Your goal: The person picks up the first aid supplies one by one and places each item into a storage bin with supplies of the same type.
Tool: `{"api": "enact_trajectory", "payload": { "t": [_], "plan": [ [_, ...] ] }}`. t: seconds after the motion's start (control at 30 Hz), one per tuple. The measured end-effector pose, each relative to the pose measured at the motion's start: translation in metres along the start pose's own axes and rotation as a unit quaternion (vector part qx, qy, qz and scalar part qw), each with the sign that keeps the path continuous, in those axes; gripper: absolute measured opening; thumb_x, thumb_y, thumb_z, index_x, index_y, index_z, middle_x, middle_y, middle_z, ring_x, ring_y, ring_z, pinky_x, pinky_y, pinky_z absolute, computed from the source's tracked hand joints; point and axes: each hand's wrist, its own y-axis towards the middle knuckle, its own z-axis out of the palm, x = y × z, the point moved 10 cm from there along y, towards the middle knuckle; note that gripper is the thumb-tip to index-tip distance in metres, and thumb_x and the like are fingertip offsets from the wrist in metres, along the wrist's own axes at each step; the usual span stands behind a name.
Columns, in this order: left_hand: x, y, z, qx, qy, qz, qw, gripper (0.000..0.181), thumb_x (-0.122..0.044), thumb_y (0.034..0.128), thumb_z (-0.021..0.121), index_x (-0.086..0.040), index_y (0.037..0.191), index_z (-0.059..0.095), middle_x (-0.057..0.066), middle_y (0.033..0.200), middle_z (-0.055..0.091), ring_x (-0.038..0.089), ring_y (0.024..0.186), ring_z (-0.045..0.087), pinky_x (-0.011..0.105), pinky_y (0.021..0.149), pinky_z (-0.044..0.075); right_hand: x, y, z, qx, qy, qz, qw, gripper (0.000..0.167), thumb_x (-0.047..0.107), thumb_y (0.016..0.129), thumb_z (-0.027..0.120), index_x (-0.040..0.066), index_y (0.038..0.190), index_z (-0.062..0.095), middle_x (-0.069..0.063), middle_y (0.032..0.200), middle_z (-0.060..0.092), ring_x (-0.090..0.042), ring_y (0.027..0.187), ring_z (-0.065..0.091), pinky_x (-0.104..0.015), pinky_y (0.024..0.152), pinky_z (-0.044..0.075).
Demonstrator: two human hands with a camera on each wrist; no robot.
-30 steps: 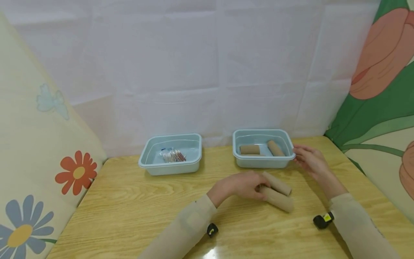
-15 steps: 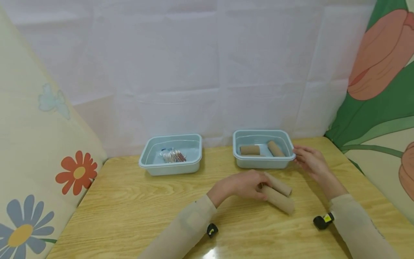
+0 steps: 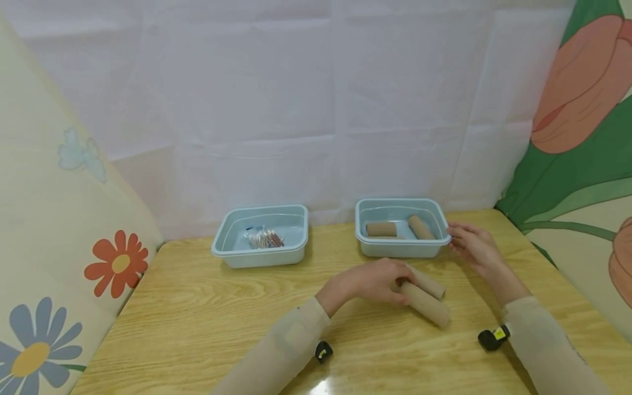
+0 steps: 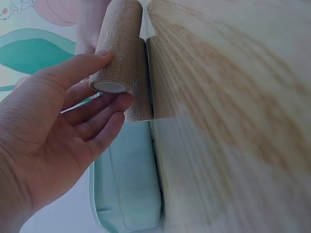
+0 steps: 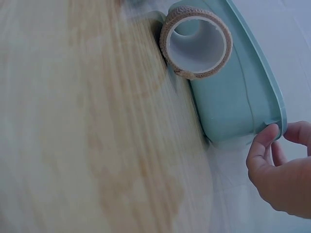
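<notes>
My left hand (image 3: 371, 281) pinches the end of a tan bandage roll (image 3: 428, 307), thumb on one side in the left wrist view (image 4: 119, 43). A second bandage roll (image 3: 430, 283) lies on the table just behind it, partly hidden by the hand. My right hand (image 3: 475, 248) grips the right corner of a light blue basin (image 3: 400, 250) between thumb and fingers. Inside that basin lie more bandage rolls, one at the left (image 3: 381, 229) and one slanted at the right (image 3: 421, 227). The right wrist view shows a roll's hollow white core (image 5: 197, 46) in front of the basin.
A second light blue basin (image 3: 264, 258) stands to the left, holding a clear bag of cotton swabs (image 3: 265, 237). The wooden table (image 3: 197, 329) ends at a white cloth (image 3: 247, 109) behind. Flowered cloths hang on both sides.
The bandage roll in my left hand has shifted slightly toward the front right, its free end a little away from the second roll. My right hand stays on the basin.
</notes>
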Motion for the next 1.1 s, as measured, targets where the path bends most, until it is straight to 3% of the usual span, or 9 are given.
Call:
{"api": "enact_trajectory", "payload": {
  "t": [0.5, 0.87, 1.1],
  "plan": [
    [0.002, -0.003, -0.010, -0.026, -0.004, 0.010, 0.9996, 0.041, -0.029, 0.0952, 0.075, -0.009, 0.130, 0.066, -0.002, 0.119, 0.064, 0.003, 0.105, 0.055, 0.014, 0.092, 0.041, -0.003, 0.004, -0.001, 0.000, 0.004, 0.004, 1.0000, 0.011, 0.011, 0.099, 0.069, 0.011, 0.110, 0.069, -0.001, 0.098, 0.071, -0.010, 0.086, 0.067, -0.024, 0.078, 0.056],
    [-0.002, -0.007, -0.028, -0.090, 0.006, 0.038, 0.9952, 0.039, -0.023, 0.0949, 0.075, -0.004, 0.128, 0.066, 0.002, 0.117, 0.065, 0.007, 0.103, 0.057, 0.013, 0.089, 0.041, -0.003, 0.004, 0.001, 0.004, -0.001, 0.004, 1.0000, 0.010, 0.011, 0.100, 0.067, 0.011, 0.109, 0.069, 0.000, 0.098, 0.070, -0.010, 0.087, 0.067, -0.024, 0.078, 0.056],
    [0.005, -0.007, -0.037, -0.128, -0.008, 0.018, 0.9916, 0.039, -0.028, 0.0971, 0.073, -0.007, 0.128, 0.065, 0.000, 0.120, 0.063, 0.003, 0.107, 0.055, 0.013, 0.092, 0.041, -0.004, 0.002, -0.001, 0.006, -0.001, 0.004, 1.0000, 0.008, 0.011, 0.101, 0.066, 0.013, 0.107, 0.070, 0.000, 0.099, 0.070, -0.010, 0.088, 0.067, -0.024, 0.078, 0.056]
  ]
}}
